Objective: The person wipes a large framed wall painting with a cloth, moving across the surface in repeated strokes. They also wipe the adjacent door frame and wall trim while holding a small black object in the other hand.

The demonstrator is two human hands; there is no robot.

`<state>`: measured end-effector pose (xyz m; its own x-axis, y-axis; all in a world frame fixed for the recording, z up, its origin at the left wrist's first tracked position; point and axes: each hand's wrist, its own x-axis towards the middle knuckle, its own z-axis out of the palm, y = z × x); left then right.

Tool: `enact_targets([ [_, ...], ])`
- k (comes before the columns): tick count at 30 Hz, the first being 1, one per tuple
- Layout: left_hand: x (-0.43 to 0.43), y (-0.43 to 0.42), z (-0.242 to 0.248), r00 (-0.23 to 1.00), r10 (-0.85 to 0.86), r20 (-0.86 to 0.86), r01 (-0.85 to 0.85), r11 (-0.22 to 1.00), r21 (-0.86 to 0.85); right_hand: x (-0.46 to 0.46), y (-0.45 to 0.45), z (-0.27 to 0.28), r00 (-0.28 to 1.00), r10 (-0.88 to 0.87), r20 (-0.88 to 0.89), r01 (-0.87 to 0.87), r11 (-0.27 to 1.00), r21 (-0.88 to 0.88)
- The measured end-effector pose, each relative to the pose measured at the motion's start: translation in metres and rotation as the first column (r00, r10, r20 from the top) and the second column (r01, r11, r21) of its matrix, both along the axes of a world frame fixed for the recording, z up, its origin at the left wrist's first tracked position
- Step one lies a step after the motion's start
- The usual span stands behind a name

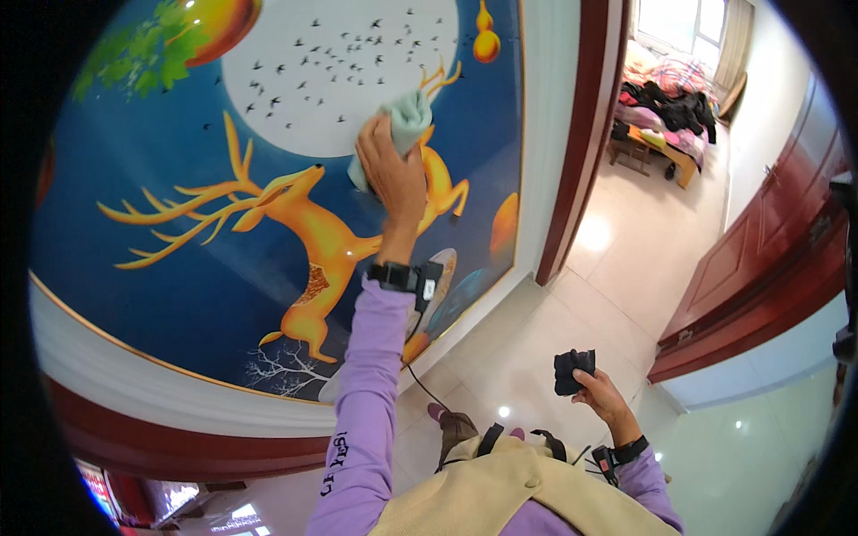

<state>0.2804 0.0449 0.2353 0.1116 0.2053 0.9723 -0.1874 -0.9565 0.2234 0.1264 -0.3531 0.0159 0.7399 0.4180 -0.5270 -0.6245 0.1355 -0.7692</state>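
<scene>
My left hand [392, 167] is raised and presses a folded pale green cloth [409, 117] against a large glossy wall picture [208, 321]. The picture has a dark blue ground, two golden deer, a white moon disc and small dark birds. Over the hindquarters of the upper deer lies the cloth, bunched under my fingers. Lower on the right, my right hand [603, 398] grips a small black object [574, 372], perhaps folded fabric or a pouch, between thumb and fingers. It is held in the air above the tiled floor, apart from the picture.
A dark red door frame [583, 141] borders the picture's right side. Beyond it stands a bed [670, 127] heaped with clothes and bedding. A dark red door [757, 234] is at the right. Pale glossy tiles [590, 308] cover the floor. A black cable [419, 382] hangs from my left wrist device.
</scene>
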Motion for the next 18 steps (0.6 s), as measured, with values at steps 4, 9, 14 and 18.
enact_targets([
  [4,0.024,0.008,0.000,0.969,0.097,-0.225,-0.030,0.958,0.285,-0.005,-0.003,-0.007,0.999,0.030,-0.025,-0.031,0.998,-0.053],
  [9,0.027,0.014,-0.071,0.885,0.008,-0.465,0.201,0.896,0.397,-0.008,0.007,-0.016,0.997,0.069,-0.030,-0.071,0.995,-0.065],
  [14,0.003,0.023,-0.161,0.665,-0.007,-0.747,0.334,0.897,0.289,-0.008,0.011,-0.018,0.994,0.104,-0.038,-0.107,0.991,-0.077],
  [18,-0.022,0.034,-0.212,0.573,-0.119,-0.811,0.430,0.886,0.174,-0.010,0.011,-0.021,0.997,0.077,-0.011,-0.078,0.990,-0.117],
])
